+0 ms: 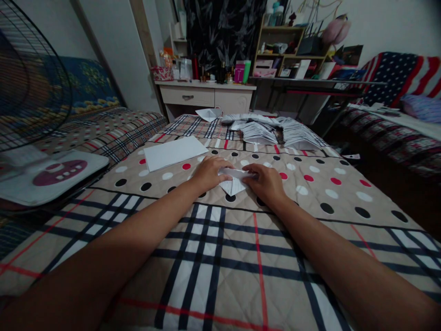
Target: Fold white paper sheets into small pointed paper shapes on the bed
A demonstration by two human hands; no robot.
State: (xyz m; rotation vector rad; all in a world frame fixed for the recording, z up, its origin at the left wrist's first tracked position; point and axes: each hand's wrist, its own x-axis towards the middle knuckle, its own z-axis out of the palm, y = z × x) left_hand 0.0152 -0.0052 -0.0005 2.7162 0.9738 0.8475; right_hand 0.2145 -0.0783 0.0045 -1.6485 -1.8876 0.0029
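Centrally, the folded white paper (233, 186) rests on the patterned bed cover (206, 285), within the polka-dot band. Its near edge forms a point directed toward the person; a flat strip runs across its far side. The left hand (211, 174) engages the left end of this strip: the grip is narrow, closed on the paper, with the thumb on the near side and the fingers beyond. The right hand (264, 181) engages the right end in the same manner, its grip likewise closed on the paper. Both forearms extend low over the cover.

Beyond the left hand, and apart from it, lies a flat stack of white sheets (175, 152). Farther back and to the right, folded paper pieces stand in two adjacent rows, a left row (258, 134) and a right row (299, 134). A loose white piece (208, 114) lies near the bed's far edge. At far left stands a fan (34, 78).
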